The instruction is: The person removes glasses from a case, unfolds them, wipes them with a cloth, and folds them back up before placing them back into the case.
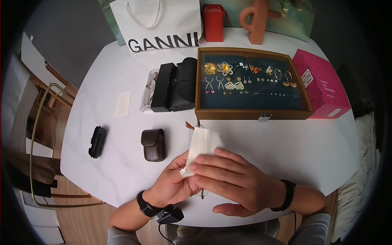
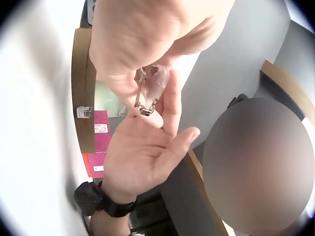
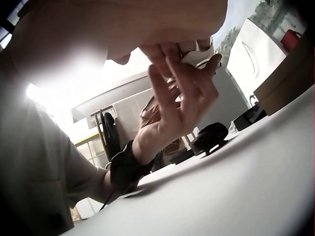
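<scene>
A pair of eyeglasses (image 1: 189, 125) with brown temple tips is held in my left hand (image 1: 171, 188) above the near part of the table. A white cloth (image 1: 205, 141) with a zigzag edge lies over the glasses, hiding most of them in the head view. My right hand (image 1: 245, 179) rests long, fairly straight fingers on the cloth, its thumb spread apart. In the left wrist view, a clear lens and the metal frame (image 2: 145, 109) show between the fingers. A brown leather pouch (image 1: 153, 145) stands nearest the left hand.
A glass-topped jewelry case (image 1: 255, 114) sits ahead, with a pink box (image 1: 322, 87) at its right. Black eyeglass cases (image 1: 173, 87), a small pale cloth (image 1: 123, 103) and a black folded object (image 1: 97, 141) lie leftward. A paper bag (image 1: 163, 24), red box (image 1: 214, 24) and terracotta vase (image 1: 257, 24) stand behind.
</scene>
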Motion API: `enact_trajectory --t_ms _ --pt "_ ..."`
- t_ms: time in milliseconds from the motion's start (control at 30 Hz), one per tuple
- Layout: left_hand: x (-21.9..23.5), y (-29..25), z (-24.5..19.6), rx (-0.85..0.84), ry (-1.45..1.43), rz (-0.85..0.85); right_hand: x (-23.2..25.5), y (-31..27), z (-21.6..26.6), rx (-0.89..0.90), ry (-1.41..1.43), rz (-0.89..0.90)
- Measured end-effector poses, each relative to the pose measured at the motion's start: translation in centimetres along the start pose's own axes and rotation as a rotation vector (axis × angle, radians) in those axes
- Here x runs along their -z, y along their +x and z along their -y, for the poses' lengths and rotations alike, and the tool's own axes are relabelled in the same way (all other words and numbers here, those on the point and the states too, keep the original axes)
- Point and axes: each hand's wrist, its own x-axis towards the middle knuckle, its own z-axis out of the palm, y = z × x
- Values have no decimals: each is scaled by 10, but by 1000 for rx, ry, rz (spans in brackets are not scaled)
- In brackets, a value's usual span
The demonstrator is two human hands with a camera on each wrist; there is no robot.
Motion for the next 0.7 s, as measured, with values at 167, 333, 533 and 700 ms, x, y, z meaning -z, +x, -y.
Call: enact_trajectory --t_ms 167,333,533,700 --pt "-31 13 -5 82 177 -114 -3 0 6 54 -16 -64" --pt "-36 16 -5 137 200 -40 -6 -2 15 144 -100 12" --pt "-33 18 0 151 175 14 -17 -2 11 144 -234 -69" --pt "-23 14 -5 179 163 -14 -10 4 7 52 -317 -91"
